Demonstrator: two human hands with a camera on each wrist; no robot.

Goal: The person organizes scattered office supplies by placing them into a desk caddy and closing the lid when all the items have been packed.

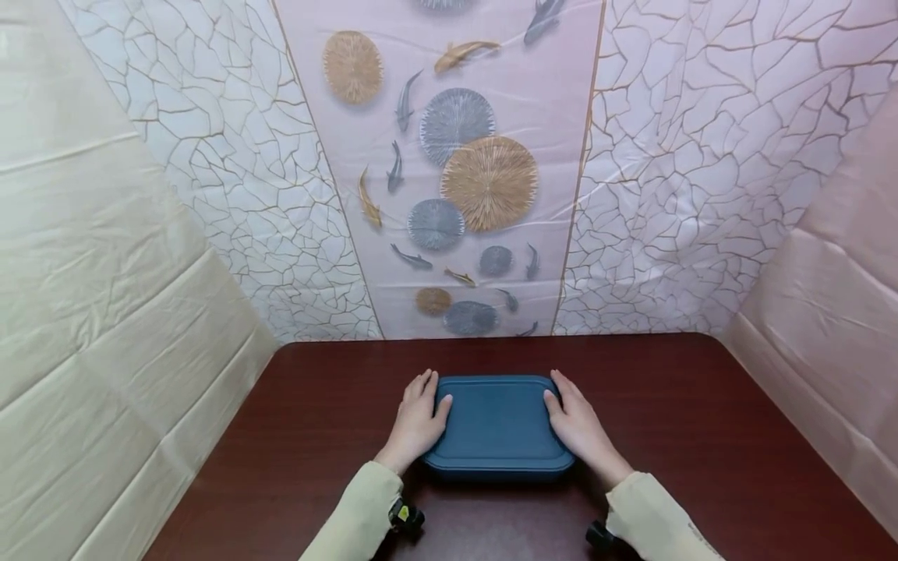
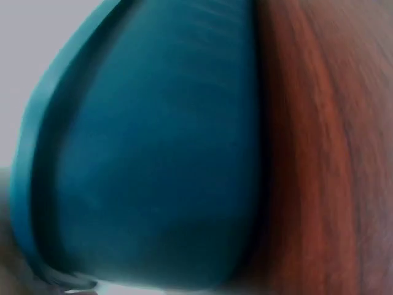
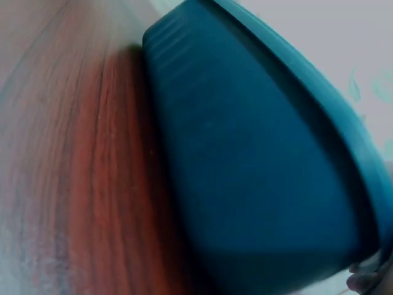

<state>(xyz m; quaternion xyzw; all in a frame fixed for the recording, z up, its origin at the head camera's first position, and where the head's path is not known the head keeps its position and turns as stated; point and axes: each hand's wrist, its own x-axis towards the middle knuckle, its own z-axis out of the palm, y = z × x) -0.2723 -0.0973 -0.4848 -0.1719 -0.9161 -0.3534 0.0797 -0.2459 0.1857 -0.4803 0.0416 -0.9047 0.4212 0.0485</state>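
A blue lidded storage box sits on the dark wooden table, its flat lid facing up. At its left side, my left hand holds the edge, thumb over the lid's rim and fingers along the side. My right hand grips the opposite side in the same way. In the left wrist view the box's side wall fills much of the picture, beneath the overhanging lid rim. The right wrist view shows the other wall, with fingertips at the lower right corner. What the box contains is hidden.
The reddish-brown table extends around the box on all sides. Behind it hangs a patterned cloth with fish and round motifs. Pale fabric walls slope along the left and right table edges.
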